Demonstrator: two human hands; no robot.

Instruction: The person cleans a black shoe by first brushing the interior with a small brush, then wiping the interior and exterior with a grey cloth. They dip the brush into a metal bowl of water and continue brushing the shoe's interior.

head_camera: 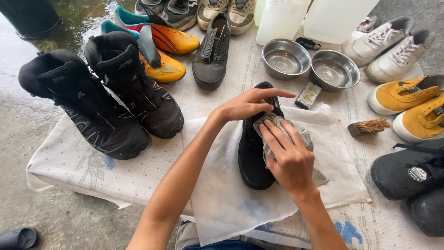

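A black low sneaker (252, 159) lies on a white cloth sheet (222, 194) in the middle of the table. My left hand (247, 105) rests on the sneaker's heel end, forefinger stretched out, steadying it. My right hand (289, 159) presses a grey rag (307, 141) against the sneaker's side and upper. The rag bunches under my fingers and trails off to the right over the sheet.
Two black boots (106, 97) stand at left, orange football shoes (166, 55) and a grey sneaker (212, 51) behind. Two steel bowls (307, 62), a small brush (308, 95), a bristle brush (370, 126), white and yellow sneakers (407, 99) and black shoes (409, 173) lie at right.
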